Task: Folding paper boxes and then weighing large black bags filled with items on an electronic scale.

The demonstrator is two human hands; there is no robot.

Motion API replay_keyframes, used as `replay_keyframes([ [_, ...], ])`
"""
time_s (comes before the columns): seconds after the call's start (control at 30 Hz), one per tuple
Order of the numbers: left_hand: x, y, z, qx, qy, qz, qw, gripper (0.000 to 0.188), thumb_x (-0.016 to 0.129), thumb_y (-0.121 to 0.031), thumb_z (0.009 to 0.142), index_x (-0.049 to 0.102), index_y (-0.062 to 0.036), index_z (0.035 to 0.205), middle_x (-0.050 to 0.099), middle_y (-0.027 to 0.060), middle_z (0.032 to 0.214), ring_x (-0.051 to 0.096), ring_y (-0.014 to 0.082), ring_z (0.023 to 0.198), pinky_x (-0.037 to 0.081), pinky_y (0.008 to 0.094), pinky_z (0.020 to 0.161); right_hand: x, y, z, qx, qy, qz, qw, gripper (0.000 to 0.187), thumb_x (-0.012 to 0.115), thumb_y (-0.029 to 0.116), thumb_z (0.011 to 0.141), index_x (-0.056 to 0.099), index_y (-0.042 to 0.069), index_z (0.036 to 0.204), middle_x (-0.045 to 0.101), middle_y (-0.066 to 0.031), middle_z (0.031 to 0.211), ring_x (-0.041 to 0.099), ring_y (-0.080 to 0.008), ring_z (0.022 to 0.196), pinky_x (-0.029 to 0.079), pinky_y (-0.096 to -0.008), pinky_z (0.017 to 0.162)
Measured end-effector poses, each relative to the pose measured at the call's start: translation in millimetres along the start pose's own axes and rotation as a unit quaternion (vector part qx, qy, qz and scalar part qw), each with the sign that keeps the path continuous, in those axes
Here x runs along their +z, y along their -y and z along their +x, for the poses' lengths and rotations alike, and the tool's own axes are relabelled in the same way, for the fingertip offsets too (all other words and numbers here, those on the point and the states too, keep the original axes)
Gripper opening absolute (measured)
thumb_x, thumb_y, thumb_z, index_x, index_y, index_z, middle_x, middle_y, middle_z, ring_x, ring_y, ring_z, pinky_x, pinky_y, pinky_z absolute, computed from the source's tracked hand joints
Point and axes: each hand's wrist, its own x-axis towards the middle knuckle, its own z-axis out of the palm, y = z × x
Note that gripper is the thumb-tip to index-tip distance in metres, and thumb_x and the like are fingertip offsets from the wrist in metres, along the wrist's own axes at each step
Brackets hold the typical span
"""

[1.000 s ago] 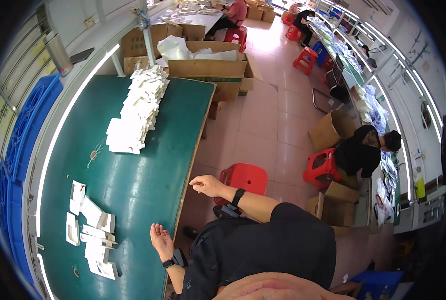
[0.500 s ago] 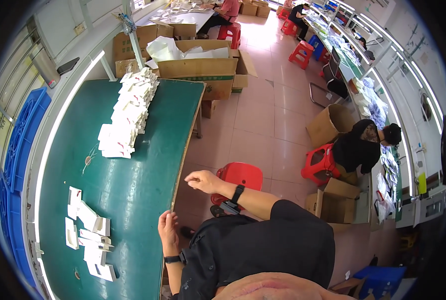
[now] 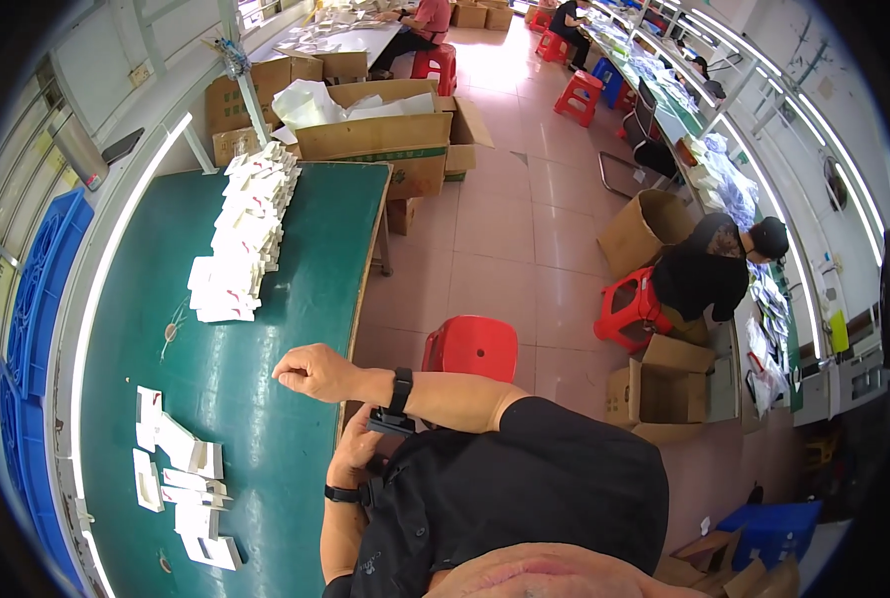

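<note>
Head view: table (image 3: 291, 309) bears boxes (image 3: 197, 521), carton (image 3: 373, 143) holds plastic (image 3: 303, 104).

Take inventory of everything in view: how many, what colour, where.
Table: one, green, left side
Stacked boxes: many, white, table's far end
Loose boxes: several, white, table's left
Cartons: several, brown, far and right
Stools: at least five, red, centre and beyond
Crates: at least two, blue, left edge
Flask: one, silver, upper left
Bagged goods: many, whitish, right
Co-workers: several, dark or pink clothing, right and far
Wristbands: two, black, both wrists
Left hand: one, bare, at table's edge
Right hand: one, bare, over table
</note>
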Motion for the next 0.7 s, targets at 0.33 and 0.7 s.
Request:
replay_keyframes([
  [0.33, -15.6, 15.5, 1.2, -0.004, 0.076, 0.035, 0.996, 0.037, 0.063, -0.016, 0.091, 0.055, -0.0025, 0.125, 0.063, 0.0034, 0.11, 0.059, 0.0151, 0.1, 0.048, 0.0315, 0.087, 1.5, 12.5, -1.7, 0.02, -0.024, 0.02, 0.999, 0.014, 0.062, 0.014, 0.086, 0.068, 0.002, 0.089, 0.068, -0.0116, 0.084, 0.065, -0.0268, 0.078, 0.051, -0.0355, 0.07],
  [0.7, -10.7, 18.7, 13.0, 0.022, 0.113, 0.146, 0.983, 0.024, 0.061, -0.015, 0.093, 0.064, -0.0006, 0.112, 0.067, 0.0059, 0.105, 0.061, 0.0156, 0.098, 0.049, 0.0315, 0.085, -6.7, 20.6, -3.8, 0.005, -0.024, 0.011, 1.0, 0.014, 0.062, 0.014, 0.088, 0.069, 0.003, 0.094, 0.068, -0.0082, 0.086, 0.063, -0.0202, 0.077, 0.05, -0.0313, 0.068],
])
